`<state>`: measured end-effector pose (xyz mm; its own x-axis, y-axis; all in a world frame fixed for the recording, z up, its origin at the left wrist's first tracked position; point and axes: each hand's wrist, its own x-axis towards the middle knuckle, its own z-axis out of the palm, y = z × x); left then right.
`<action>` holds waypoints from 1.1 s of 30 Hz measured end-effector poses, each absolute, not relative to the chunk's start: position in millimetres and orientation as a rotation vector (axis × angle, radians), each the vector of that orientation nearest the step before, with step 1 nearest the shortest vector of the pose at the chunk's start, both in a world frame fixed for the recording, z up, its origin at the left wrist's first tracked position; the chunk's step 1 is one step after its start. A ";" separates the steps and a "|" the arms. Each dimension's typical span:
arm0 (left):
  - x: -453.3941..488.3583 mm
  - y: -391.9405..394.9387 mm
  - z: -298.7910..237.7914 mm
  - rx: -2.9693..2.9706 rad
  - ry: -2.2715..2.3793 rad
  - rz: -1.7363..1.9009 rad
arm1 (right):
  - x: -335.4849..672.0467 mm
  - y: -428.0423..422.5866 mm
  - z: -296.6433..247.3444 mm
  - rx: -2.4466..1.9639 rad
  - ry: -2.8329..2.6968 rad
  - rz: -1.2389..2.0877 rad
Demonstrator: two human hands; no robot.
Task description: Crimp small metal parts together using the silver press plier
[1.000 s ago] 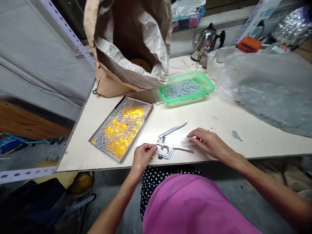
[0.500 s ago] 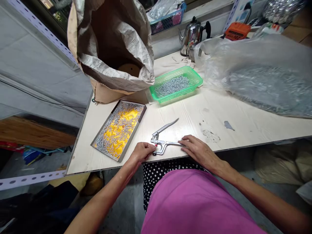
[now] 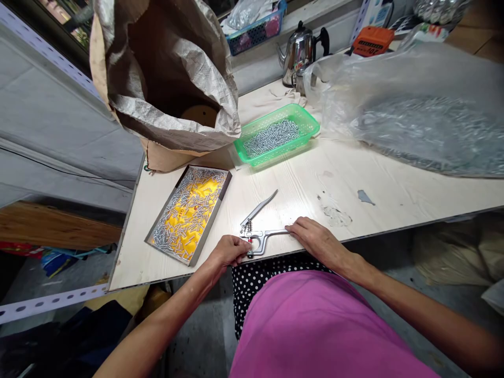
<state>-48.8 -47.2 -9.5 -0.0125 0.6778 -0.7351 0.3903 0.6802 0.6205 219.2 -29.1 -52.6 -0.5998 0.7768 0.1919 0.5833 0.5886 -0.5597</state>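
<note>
Site reads as workshop: before you, a counter (image 3: 283, 176) with pliers (image 3: 264, 239), a green basket (image 3: 281, 149) of small metal parts (image 3: 271, 138), an open sack (image 3: 205, 65).

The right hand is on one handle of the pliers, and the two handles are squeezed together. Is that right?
Not quite. The head view shows the two handles spread apart, not squeezed together. The right hand is indeed on one handle of the pliers.

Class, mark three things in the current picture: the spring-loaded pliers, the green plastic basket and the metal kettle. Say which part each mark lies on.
Spring-loaded pliers (image 3: 263, 241): head view, on the curved frame.
Green plastic basket (image 3: 281, 149): head view, on the near wall.
Metal kettle (image 3: 297, 51): head view, on the shiny body.
</note>
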 end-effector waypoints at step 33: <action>-34.2 -53.9 -3.2 0.609 1.702 0.279 | 198.9 39.4 -27.9 -0.821 -2.916 0.325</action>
<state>-34.2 -53.9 -3.2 -0.1165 0.5363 -0.8359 0.2414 0.8317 0.4999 198.9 39.4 -27.9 -0.8506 0.5248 0.0335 0.5045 0.8324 -0.2293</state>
